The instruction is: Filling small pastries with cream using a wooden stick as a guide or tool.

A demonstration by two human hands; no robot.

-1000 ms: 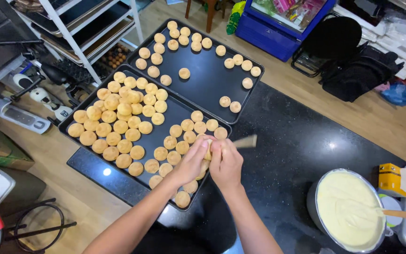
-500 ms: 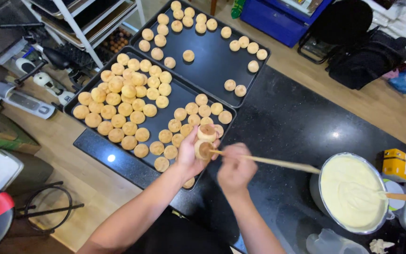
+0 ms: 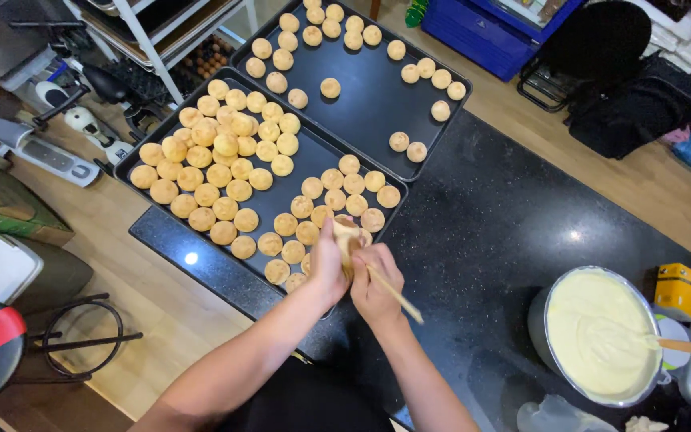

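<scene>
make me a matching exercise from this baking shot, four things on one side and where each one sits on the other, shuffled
Things:
1. small round pastry
2. thin wooden stick
3. metal bowl of pale cream
4. yellow box

Places:
A. standing on the black counter at the right, a wooden handle resting in it
B. held in the left hand over the near tray's corner
C. at the far right edge, just beyond the bowl
D. gripped in the right hand, tip at the pastry

Pairs: 1-B, 2-D, 3-A, 4-C
</scene>
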